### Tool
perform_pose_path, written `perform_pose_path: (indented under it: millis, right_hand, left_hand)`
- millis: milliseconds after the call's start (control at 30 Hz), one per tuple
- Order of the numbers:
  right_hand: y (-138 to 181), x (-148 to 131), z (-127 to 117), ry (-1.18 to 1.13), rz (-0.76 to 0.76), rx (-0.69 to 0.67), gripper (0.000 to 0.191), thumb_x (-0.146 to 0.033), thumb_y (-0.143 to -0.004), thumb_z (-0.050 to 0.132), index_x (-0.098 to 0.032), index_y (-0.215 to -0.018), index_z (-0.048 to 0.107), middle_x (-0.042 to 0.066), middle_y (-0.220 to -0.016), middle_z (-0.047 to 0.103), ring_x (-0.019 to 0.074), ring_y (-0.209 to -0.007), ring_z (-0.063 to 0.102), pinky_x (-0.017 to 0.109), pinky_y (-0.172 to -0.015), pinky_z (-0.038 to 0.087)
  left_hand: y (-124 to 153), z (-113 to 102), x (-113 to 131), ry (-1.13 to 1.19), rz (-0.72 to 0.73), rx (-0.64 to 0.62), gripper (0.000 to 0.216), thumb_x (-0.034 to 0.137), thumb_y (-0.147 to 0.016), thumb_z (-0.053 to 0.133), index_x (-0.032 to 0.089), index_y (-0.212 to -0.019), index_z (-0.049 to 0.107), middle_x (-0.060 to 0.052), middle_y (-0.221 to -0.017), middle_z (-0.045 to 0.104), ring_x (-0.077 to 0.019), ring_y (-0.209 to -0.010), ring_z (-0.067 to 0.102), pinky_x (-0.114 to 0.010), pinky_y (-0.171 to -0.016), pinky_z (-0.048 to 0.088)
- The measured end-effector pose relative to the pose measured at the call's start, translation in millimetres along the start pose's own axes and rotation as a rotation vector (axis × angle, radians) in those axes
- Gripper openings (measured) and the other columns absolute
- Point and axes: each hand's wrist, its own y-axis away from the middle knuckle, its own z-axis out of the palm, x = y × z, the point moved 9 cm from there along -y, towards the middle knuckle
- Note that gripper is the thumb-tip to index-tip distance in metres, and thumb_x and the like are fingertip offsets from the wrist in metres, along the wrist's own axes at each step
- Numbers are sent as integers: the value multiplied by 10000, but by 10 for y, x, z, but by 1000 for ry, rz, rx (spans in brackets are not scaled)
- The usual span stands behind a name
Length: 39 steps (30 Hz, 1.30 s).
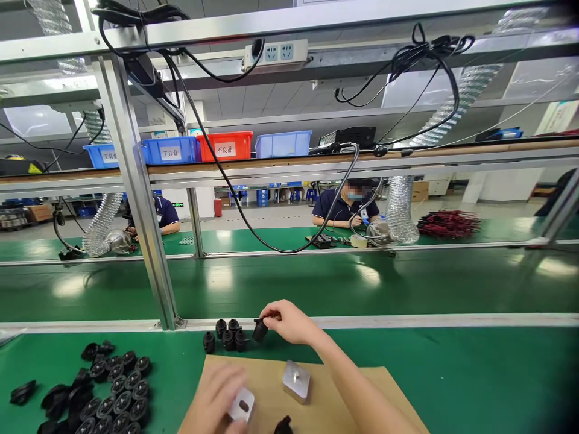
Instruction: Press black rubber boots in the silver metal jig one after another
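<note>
My right hand (289, 322) reaches forward over the green bench and pinches a small black rubber part (259, 330). It holds the part beside a small cluster of similar black parts (227, 336) standing near the conveyor rail. My left hand (217, 395) rests low on a brown cardboard sheet (362, 392), its fingers closed round a small metal block (241, 405) with a hole in it. A second metal block (296, 380) lies on the cardboard between my arms. Another black piece (283, 425) shows at the bottom edge.
A pile of black round parts (108, 392) lies at the lower left. A green conveyor belt (316, 283) runs across behind an aluminium post (140, 199). Two people sit at the far bench. Cables, hoses and coloured bins (181, 149) hang or stand overhead.
</note>
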Motion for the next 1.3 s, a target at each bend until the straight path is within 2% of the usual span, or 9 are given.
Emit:
perform_pose_path:
  millis: [67, 133, 267, 400, 533, 733, 900, 1100, 1300]
  right_hand:
    - [37, -4, -79, -40, 3, 1, 248, -239, -977, 601, -154, -1090, 806, 77, -918, 804, 195, -809, 712, 266, -688, 489]
    - [76, -22, -153, -55, 17, 13, 239, -264, -964, 619, -148, -1035, 816, 83, -901, 802, 199, -793, 702, 270, -671, 480]
    - [139, -100, -257, -55, 30, 22, 210, -288, -926, 663, -158, -926, 828, 72, -857, 796, 195, -755, 675, 269, -632, 443]
    - [194, -212, -281, -48, 18, 6, 203, -304, -913, 676, -169, -896, 826, 60, -850, 796, 189, -736, 663, 265, -613, 430]
    - [253, -383, -151, -40, -9, -51, 194, -286, -895, 680, -175, -902, 839, 51, -837, 801, 191, -752, 684, 256, -626, 445]
    - [334, -695, 179, 13, -72, -133, 139, -248, -822, 703, -201, -810, 833, 6, -707, 762, 160, -645, 612, 263, -563, 357]
    - [392, -862, 292, 70, -101, -122, 143, -255, -840, 690, -227, -811, 827, 4, -724, 767, 162, -653, 623, 273, -579, 337]
    - [418, -932, 363, 134, -115, -115, 139, -294, -858, 716, -240, -798, 828, 22, -739, 781, 181, -665, 635, 286, -606, 344]
    - [411, -889, 472, 181, -104, -154, 153, -291, -870, 710, -224, -791, 824, 36, -759, 784, 187, -687, 648, 286, -605, 348]
  left_hand:
    - [-4, -92, -186, -56, -148, 75, 526, 497, -1103, 456, 323, -1593, 539, -158, -1530, 605, -391, -1431, 521, -617, -1229, 431]
    - [25, -66, -304, -58, -244, 60, 547, 448, -1111, 432, 341, -1646, 451, -147, -1579, 551, -388, -1468, 471, -624, -1222, 436]
    - [73, 112, -272, 81, -217, -61, 708, 432, -1032, 557, 340, -1698, 335, -151, -1620, 503, -423, -1460, 481, -599, -1186, 469]
    - [110, 272, -253, 293, -241, -227, 861, 354, -935, 671, 377, -1705, 287, -128, -1444, 633, -351, -1216, 667, -458, -1008, 586]
    - [104, 245, -366, 385, -348, -205, 899, 355, -944, 703, 337, -1718, 246, -108, -1368, 663, -287, -1111, 700, -410, -1018, 564]
    - [75, 170, -462, 355, -432, -153, 774, 376, -1009, 656, 321, -1698, 307, -116, -1426, 662, -309, -1268, 655, -475, -1162, 480]
    - [84, 159, -488, 367, -440, -134, 758, 448, -1020, 659, 282, -1690, 346, -141, -1498, 646, -334, -1392, 599, -499, -1241, 420]
    - [120, 135, -525, 324, -469, -125, 722, 426, -1016, 683, 330, -1670, 392, -115, -1543, 639, -334, -1448, 572, -516, -1295, 365]
    - [99, 94, -489, 306, -465, -111, 682, 437, -1021, 670, 345, -1652, 427, -91, -1566, 634, -325, -1439, 590, -472, -1249, 438]
